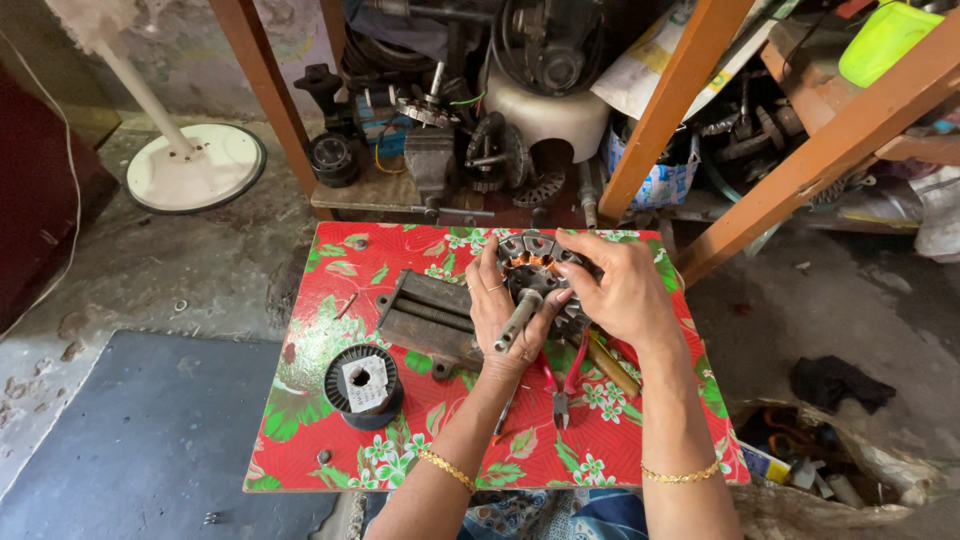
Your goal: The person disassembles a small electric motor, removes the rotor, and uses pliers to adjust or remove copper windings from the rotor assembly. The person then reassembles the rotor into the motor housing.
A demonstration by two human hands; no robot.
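Note:
Both hands hold a round motor stator [530, 262] with copper windings and a steel shaft [518, 320] over a small table with a red floral cover [330, 440]. My left hand [497, 318] cups it from below and the left, with the shaft resting across the palm. From the right, my right hand [620, 290] grips the stator's rim, fingers on the windings. Each wrist wears a gold bangle.
On the table lie a grey metal vise block [425, 315], a black wire spool [363, 385], red-handled pliers [565, 385] and a wooden-handled tool [612, 368]. Behind are wooden frame legs [660, 110], a shelf of motor parts [450, 150] and a white fan stand base [195, 168].

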